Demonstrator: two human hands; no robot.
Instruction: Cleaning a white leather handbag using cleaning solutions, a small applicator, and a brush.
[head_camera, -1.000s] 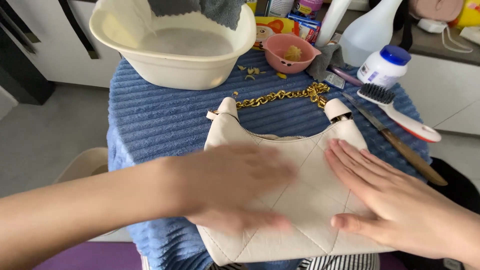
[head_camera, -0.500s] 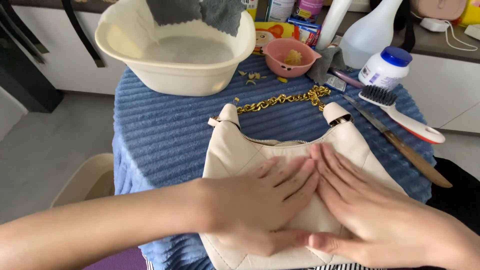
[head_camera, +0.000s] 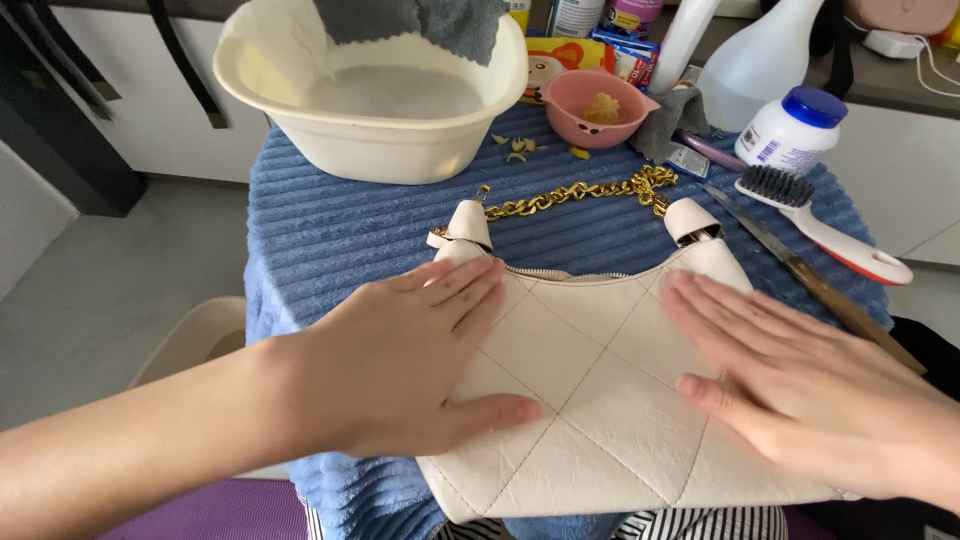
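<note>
I have both hands flat on a cream quilted handbag (head_camera: 600, 390) lying on its side at the near edge of a small table covered with a blue ribbed towel (head_camera: 330, 230). My left hand (head_camera: 400, 370) is spread wide, palm down, on the bag's left half; my right hand (head_camera: 810, 390) lies open on the right half, fingers together, gripping nothing. The bag's gold chain strap (head_camera: 580, 192) trails loose behind it.

As I judge it, the bag's leather looks clean and smooth, so the wiping seems largely done; the pressing and smoothing is what is in hand. The cream wash basin (head_camera: 380, 110) holds cloudy water, with a grey cloth (head_camera: 440, 22) over its rim, not put away.

Beyond sit a pink bowl (head_camera: 600, 108), a white jar with a blue lid (head_camera: 795, 130), a white brush with dark bristles (head_camera: 810, 220), a wooden-handled knife (head_camera: 810, 285) and a clear spray bottle (head_camera: 745, 65). Pale floor and white cabinets surround the table.
</note>
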